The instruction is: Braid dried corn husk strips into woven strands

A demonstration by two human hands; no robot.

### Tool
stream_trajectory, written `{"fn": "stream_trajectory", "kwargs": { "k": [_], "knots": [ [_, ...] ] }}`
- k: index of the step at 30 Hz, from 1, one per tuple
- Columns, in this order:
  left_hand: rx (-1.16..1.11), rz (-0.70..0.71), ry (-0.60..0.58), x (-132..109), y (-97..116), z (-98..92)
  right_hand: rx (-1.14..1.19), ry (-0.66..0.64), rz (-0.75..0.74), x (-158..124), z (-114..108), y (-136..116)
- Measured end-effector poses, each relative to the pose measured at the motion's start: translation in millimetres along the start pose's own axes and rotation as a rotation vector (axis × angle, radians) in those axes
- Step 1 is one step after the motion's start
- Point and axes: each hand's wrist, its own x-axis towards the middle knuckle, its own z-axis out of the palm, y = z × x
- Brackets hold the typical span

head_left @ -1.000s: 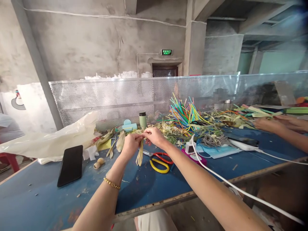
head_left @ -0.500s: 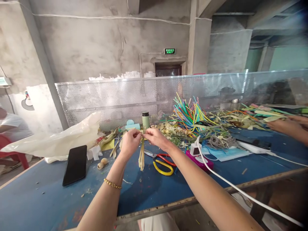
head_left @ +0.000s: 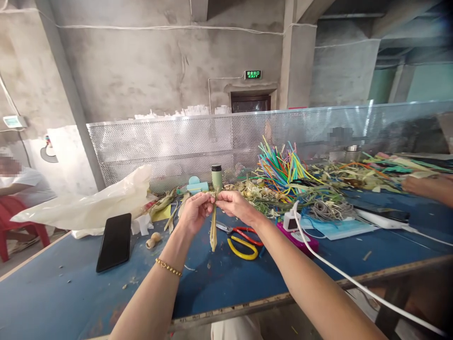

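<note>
Bare grey concrete walls (head_left: 141,71) crossed by a strung cable (head_left: 159,27), a green exit sign (head_left: 253,74) mounted above a dark doorway (head_left: 250,103), a concrete column (head_left: 297,56) set beside it, a perforated metal screen (head_left: 159,146) fixed behind the blue bench (head_left: 53,293), a red chair (head_left: 16,222) placed far left

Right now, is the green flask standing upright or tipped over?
Upright: the green flask stands on its base, dark cap on top.

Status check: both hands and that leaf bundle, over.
Grip: left hand and right hand pinch top of leaf strip bundle. Bundle hangs toward table. Beside it: scissors.
</note>
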Motion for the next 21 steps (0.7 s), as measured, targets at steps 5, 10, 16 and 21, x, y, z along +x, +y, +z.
{"fn": "stream_trajectory", "kwargs": {
  "k": [5, 10, 16, 21],
  "knots": [
    [-0.047, 0.007, 0.030, 0.5, -4.5, 0.1, -0.033, 0.007, -0.003, -1.7, -2.5, 1.2],
    [-0.047, 0.013, 0.042, -0.8, -5.2, 4.2, 0.042, -0.019, 0.039, -1.6, -2.8, 1.4],
    [-0.048, 0.012, 0.015, 0.3, -5.1, 4.0, 0.160, -0.063, 0.051, -2.9, -3.2, 2.5],
    [0.003, 0.000, 0.099, 5.2, -11.8, -1.8, 0.217, -0.001, 0.130, -1.6, -4.4, 13.4]
  ]
}}
